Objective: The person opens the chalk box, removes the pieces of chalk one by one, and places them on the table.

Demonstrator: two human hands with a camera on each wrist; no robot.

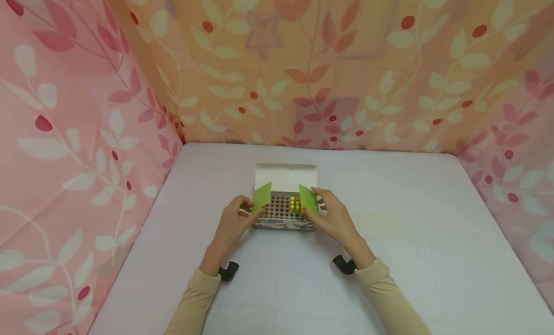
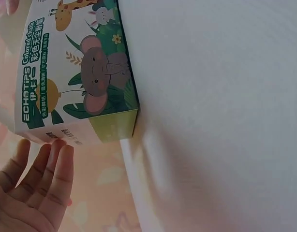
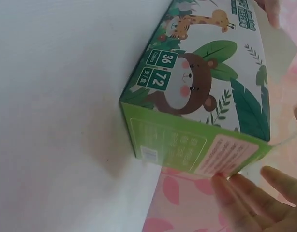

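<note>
With our left hand (image 1: pixel 232 223) and right hand (image 1: pixel 334 218) pinching the green side flaps (image 1: pixel 262 196) of the chalk box (image 1: pixel 284 205) mid-tabletop (image 1: pixel 433 258), we judged folding both inward evenly best.

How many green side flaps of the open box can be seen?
2. One green cardboard side flap stands at the box's left end by the left hand; the other green flap stands at the right end, by the right hand. None looks hidden.
</note>
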